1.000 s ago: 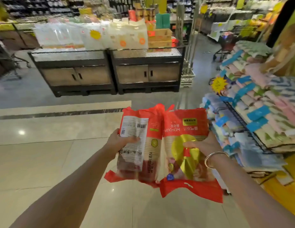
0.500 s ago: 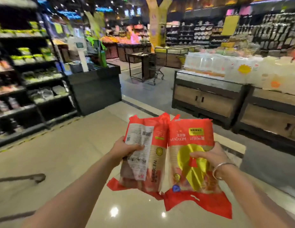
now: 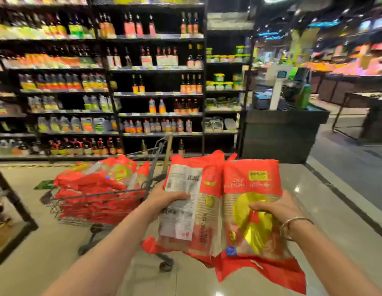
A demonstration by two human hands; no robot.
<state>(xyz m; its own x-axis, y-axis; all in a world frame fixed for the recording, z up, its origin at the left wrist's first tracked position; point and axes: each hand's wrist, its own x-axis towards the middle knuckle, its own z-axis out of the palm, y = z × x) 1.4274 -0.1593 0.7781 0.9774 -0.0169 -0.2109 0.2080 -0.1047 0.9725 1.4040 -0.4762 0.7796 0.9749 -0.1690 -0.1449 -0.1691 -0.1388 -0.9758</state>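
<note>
Red packets [image 3: 252,182]: gold emblem, white label.

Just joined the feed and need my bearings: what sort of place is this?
Most likely a supermarket: tall shelves of bottles, a wire cart heaped with red packs, and a dark counter.

Two red packets are being held upright, side by side with edges touching, at lower centre of the frame. The left packet [image 3: 207,221] is showing its back with a white barcode label, and the right packet [image 3: 249,184] is showing its front with a gold emblem. Their red bottom flaps are drooping. The left hand [image 3: 164,197] and right hand [image 3: 277,208] are gripping one each.
</note>
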